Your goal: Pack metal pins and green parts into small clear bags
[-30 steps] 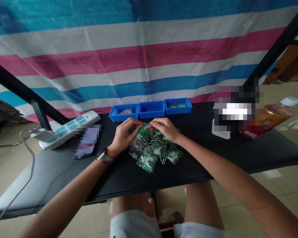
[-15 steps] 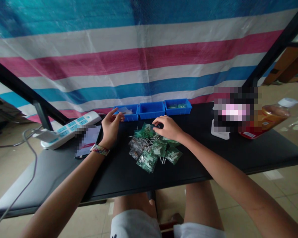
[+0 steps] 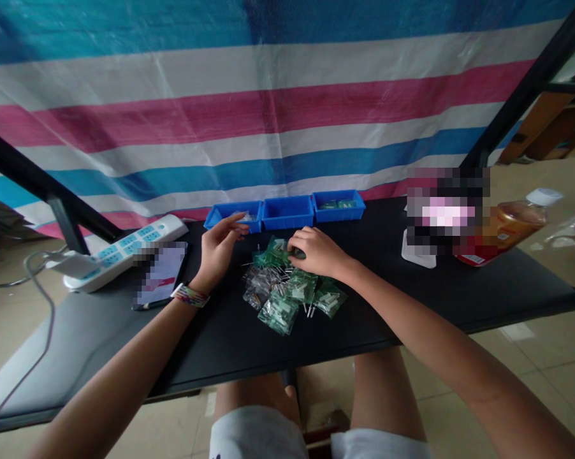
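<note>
A heap of small clear bags with green parts (image 3: 287, 290) lies on the black table (image 3: 412, 299), with loose metal pins among them. My right hand (image 3: 313, 250) rests on the far side of the heap, its fingers curled on one of the green bags. My left hand (image 3: 219, 245) is raised beside the heap, just in front of the left blue bin (image 3: 230, 217), fingers loosely spread and nothing visible in them. Three blue bins stand in a row: the left one holds a clear bag, the middle bin (image 3: 287, 211) looks bare, the right bin (image 3: 339, 205) holds green parts.
A white power strip (image 3: 120, 250) with a cable lies at the left, a blurred phone (image 3: 160, 280) beside it. At the right are a blurred object on a white stand (image 3: 419, 255) and a lying bottle (image 3: 512, 226). A striped tarp hangs behind.
My left hand left the heap, reached to the left blue bin and now hovers before it. My right hand dropped onto the heap and closed on a bag.
</note>
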A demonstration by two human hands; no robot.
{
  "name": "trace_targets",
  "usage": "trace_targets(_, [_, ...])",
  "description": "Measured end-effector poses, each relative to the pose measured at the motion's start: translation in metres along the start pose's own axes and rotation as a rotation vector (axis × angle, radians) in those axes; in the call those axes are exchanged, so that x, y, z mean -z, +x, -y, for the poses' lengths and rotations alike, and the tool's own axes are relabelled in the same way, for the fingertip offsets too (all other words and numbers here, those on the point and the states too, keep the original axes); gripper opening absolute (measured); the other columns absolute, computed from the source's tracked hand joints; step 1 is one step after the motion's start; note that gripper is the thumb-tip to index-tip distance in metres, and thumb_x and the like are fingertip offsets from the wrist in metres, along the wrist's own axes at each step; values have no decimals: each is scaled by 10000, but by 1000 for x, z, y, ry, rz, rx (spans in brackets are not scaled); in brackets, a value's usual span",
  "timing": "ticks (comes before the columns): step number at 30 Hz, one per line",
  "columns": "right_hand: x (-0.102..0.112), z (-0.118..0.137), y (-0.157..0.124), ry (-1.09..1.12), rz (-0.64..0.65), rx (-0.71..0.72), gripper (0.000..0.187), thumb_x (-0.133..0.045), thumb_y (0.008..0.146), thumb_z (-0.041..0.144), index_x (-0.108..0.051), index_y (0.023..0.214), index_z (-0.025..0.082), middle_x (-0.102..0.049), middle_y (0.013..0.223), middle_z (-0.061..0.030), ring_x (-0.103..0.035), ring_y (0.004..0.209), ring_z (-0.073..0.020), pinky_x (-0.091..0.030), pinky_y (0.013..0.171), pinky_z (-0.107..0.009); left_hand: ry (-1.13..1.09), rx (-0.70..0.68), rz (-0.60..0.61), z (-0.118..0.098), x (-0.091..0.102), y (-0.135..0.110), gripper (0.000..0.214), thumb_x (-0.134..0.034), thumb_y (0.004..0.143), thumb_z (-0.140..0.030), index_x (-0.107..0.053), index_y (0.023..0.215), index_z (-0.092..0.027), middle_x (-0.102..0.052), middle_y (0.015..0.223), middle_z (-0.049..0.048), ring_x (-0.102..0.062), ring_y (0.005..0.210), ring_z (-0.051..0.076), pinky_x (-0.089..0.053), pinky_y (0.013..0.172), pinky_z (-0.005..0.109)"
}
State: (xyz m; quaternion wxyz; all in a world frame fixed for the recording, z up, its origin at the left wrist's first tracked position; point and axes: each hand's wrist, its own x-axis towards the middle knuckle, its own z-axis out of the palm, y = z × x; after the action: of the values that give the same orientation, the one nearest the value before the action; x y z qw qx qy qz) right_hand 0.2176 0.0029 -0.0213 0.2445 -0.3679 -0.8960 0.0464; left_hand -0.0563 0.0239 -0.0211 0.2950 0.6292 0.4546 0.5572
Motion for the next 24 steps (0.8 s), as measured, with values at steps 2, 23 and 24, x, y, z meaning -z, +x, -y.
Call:
trace_targets(2, [1,1,-1,-17,9,10,68,-748,938,144,-700,898,172,-737,993,-84,-603,983,-250,-410,878,-371,12,-21,10,-2,-2,-1,366,-702,919,-375,-782,1209,-167,-810,991,78,-750,923,240,-605,818,358])
trace_targets(23, [-11,2,12,1483,-194,-444,417,-854,873,535,-603,938,208,-726,846,-14,-782,779,-208,-686,825,-402,487,-701,357,-32,-16,-27,275,-669,1046,-238,-750,1306,-281,-699,1167,78,-700,1060,219,-598,937,362])
trace_targets(24, [-11,2,11,1495,-168,-436,410,-851,879,524,-600,934,205,-714,845,-11,-784,776,-206,-687,821,-404,477,-693,334,-33,-16,-27,250,-664,1049,-231,-769,1271,-279,-688,1123,72,-692,1015,209,-595,893,352])
